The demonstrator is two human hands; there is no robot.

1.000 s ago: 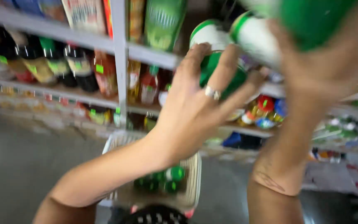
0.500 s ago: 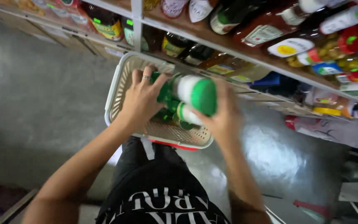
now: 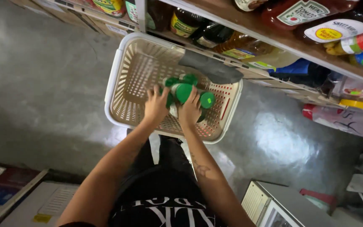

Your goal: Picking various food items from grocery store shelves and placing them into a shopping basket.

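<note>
Green-capped bottles (image 3: 184, 91) are sitting down in the cream plastic basket (image 3: 124, 67), bunched up near the middle of it; I count roughly 4 green caps, though a couple are half hidden. Both hands are in there with them; left hand (image 3: 156, 107) is pressed against the side of the cluster, fingers curled around a bottle on that side; right hand (image 3: 190, 110) is wrapped over the bottle with the biggest cap showing, so both grips look clenched on bottles rather than loose. Basket rests on the grey concrete floor (image 3: 43, 84), right up against the bottom of the shelf (image 3: 282, 42); a grey handle (image 3: 211, 67) lies across its far rim. Shelf is packed with sauce bottles (image 3: 303, 12) and jars; a white box (image 3: 282, 206) sits lower right.
</note>
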